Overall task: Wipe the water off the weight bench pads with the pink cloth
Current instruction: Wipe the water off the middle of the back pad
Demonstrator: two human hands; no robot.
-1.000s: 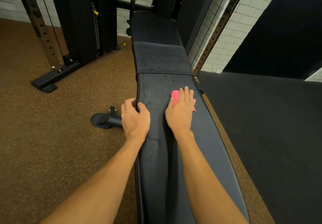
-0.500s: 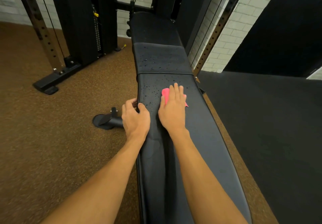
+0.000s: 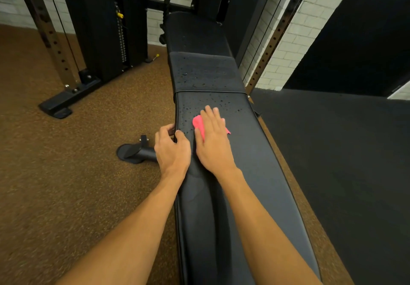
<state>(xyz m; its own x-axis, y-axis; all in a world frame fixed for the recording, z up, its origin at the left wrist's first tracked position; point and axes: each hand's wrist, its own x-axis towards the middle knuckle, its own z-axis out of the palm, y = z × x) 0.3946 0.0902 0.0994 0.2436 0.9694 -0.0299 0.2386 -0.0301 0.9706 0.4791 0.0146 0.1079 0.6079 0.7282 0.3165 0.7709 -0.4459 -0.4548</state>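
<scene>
On pad [image 3: 255, 173], right hand [image 3: 214, 142] presses cloth [image 3: 198, 122]; left hand [image 3: 172, 151] grips edge.

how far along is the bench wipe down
Done: the long pad looks dry from the hands back toward the camera. In hand: the right hand presses the pink cloth flat on it, while the left hand grips its left edge. Left: drops dot that pad ahead of the cloth, and the middle pad beyond the seam; the far pad looks speckled too.
</scene>
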